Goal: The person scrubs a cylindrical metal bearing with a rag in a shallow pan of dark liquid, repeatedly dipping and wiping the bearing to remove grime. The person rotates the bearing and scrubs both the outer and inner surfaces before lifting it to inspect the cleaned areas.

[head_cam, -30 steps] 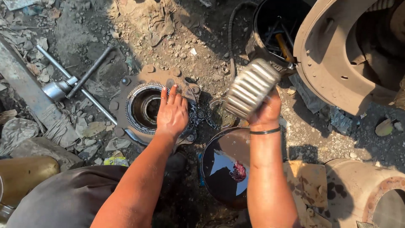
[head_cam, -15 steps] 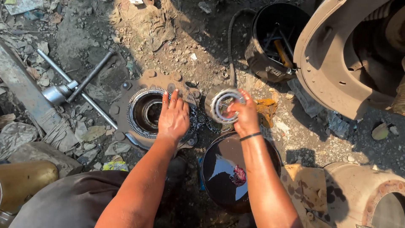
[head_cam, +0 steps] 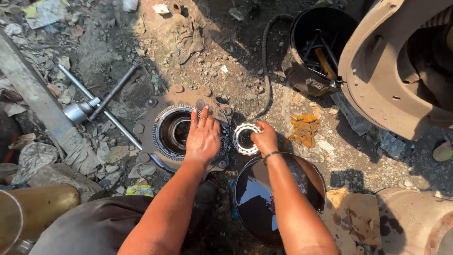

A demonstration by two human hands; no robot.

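Observation:
My left hand (head_cam: 203, 138) lies flat, fingers spread, on the right rim of a round toothed metal hub (head_cam: 173, 131) that lies on the dirt. My right hand (head_cam: 265, 139) grips a shiny roller bearing ring (head_cam: 245, 138), held low just right of the hub and at the far edge of a round dark pan of black oil (head_cam: 278, 198). A dark bracelet circles my right wrist.
A cross-shaped wheel wrench (head_cam: 92, 107) lies left of the hub. A black bucket of tools (head_cam: 317, 49) stands at the back, a large rusty drum housing (head_cam: 401, 71) at the right. A lump of orange grease (head_cam: 304, 127), a hose, rags and stones litter the ground.
My right hand has brought the bearing down from chest height toward the ground beside the hub, turning it so its ring faces up. My left hand has stayed on the hub.

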